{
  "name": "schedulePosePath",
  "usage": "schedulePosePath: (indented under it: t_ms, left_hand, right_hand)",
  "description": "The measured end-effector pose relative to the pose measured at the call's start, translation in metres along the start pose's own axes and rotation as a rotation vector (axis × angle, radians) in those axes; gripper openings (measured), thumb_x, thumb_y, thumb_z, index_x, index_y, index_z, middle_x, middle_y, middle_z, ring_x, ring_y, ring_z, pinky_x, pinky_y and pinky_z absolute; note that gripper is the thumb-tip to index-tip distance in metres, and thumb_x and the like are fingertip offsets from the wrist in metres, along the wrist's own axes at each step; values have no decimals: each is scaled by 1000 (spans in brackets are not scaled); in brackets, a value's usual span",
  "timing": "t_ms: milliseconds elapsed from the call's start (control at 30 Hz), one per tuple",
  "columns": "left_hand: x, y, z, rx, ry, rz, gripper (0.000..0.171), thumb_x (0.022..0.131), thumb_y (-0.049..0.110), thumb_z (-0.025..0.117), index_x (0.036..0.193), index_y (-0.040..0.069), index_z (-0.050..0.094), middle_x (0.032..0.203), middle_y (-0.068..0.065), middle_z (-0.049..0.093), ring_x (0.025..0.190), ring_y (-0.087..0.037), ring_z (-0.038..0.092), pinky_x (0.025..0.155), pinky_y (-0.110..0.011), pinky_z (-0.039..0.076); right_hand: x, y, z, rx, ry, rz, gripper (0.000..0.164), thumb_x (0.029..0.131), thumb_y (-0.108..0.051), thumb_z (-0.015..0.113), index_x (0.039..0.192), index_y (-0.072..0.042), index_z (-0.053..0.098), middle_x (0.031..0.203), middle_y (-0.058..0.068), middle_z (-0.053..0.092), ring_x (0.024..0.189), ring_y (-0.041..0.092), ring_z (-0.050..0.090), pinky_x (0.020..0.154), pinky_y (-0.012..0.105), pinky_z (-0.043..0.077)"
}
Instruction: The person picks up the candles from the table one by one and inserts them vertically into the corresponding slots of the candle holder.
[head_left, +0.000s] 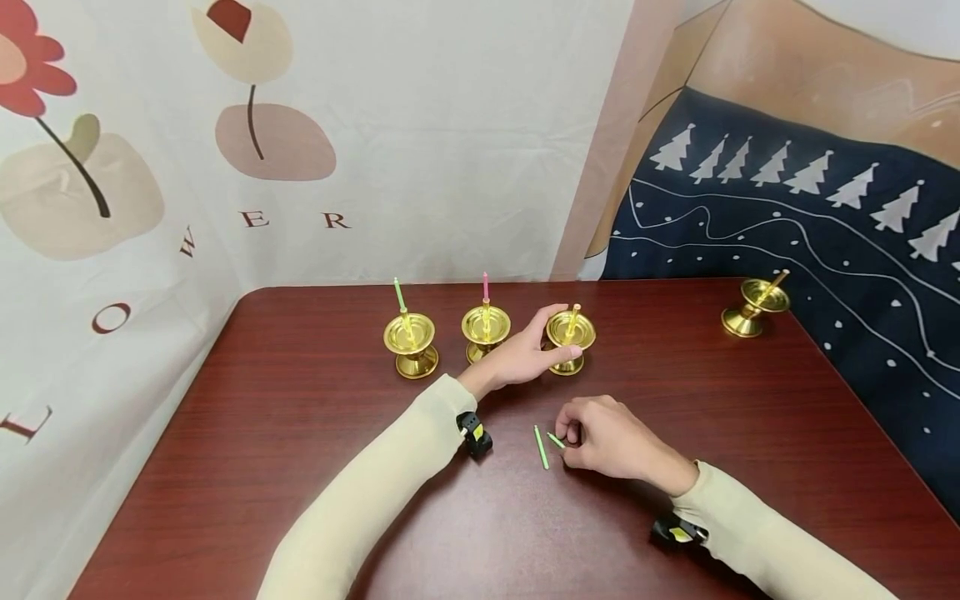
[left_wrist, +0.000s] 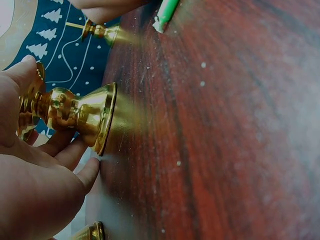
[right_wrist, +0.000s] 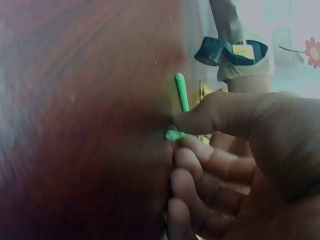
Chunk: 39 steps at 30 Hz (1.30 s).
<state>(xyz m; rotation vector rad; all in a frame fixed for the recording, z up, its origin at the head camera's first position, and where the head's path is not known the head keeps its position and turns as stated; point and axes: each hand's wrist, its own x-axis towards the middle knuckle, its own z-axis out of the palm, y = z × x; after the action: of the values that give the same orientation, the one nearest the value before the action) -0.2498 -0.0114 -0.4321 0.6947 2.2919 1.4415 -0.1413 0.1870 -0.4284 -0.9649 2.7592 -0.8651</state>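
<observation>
My left hand [head_left: 519, 357] grips a brass candle holder [head_left: 581, 332], fingers behind its cup and thumb in front. It stands upright with a short gold tube in its cup and no candle. In the left wrist view, its flared base [left_wrist: 97, 117] is on the table. Nearer the front, my right hand [head_left: 611, 437] is low over the table, pinching a thin green candle [head_left: 555, 440] between thumb and forefinger. In the right wrist view, the candle's end [right_wrist: 173, 135] pokes out between them. A second green candle [head_left: 541, 447] lies just left of it.
Left of my left hand stand a brass holder with a green candle [head_left: 399, 293] and another with a pink candle [head_left: 486, 287]. A further brass holder [head_left: 742, 321], its tube tilted, stands near the table's [head_left: 645, 350] far right corner. Printed cloths hang behind.
</observation>
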Motion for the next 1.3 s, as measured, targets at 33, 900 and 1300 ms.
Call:
schedulePosePath:
  t_ms: [33,900,1300]
  left_hand:
    - [0,0,0,-2,-3,1,83,109,39,72,175,21,23,168,-15,43,138,-24,55,115,-42,43]
    - [-3,-5,-7,-46,-75,8,82,111,37,69,175,22,20,171,-17,39,154,-32,44,123,-48,38]
    - [-3,-3,-7,-53,-74,2,81,111,37,69,175,26,21,173,-16,36,154,-28,42,123,-45,37]
  right_hand:
    - [0,1,-1,3,-5,-7,25,77,-4,88,82,-20,69,75,-16,60,69,-2,54,64,25,49]
    - [7,31,-23,151,-237,-190,22,82,-1,96,88,-17,81,82,-16,67,75,0,61,67,24,56]
    - [14,32,-26,70,-270,-255,24,80,3,86,79,-21,78,76,-21,63,69,-6,55,61,19,51]
